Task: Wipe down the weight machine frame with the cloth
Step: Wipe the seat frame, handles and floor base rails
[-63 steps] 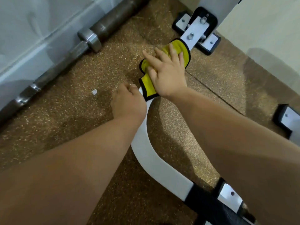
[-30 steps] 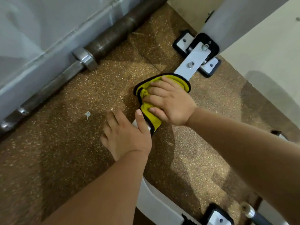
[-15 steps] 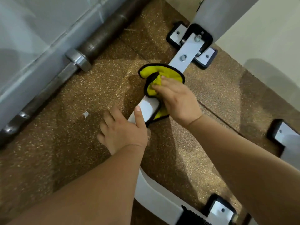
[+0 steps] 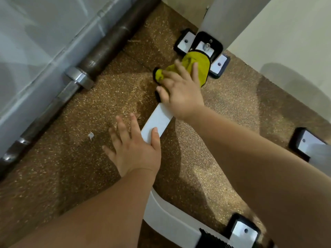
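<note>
A white frame bar (image 4: 157, 120) of the weight machine runs along the brown speckled floor toward a bolted black foot bracket (image 4: 208, 45) under a white upright post. A yellow cloth with a black edge (image 4: 198, 66) lies over the far end of the bar, just short of the bracket. My right hand (image 4: 180, 92) presses the cloth down on the bar with spread, straight fingers. My left hand (image 4: 134, 149) rests flat on the floor beside the bar, its thumb touching the bar's near part.
A steel barbell (image 4: 78, 76) lies along the wall at the left. A small white scrap (image 4: 91, 136) sits on the floor. More white foot plates with black edges stand at the right (image 4: 304, 144) and bottom right (image 4: 245, 231). A pale wall rises at the right.
My right hand has slid the cloth further along the bar toward the bolted bracket, uncovering more white bar behind it. My left hand has stayed flat on the floor beside the bar.
</note>
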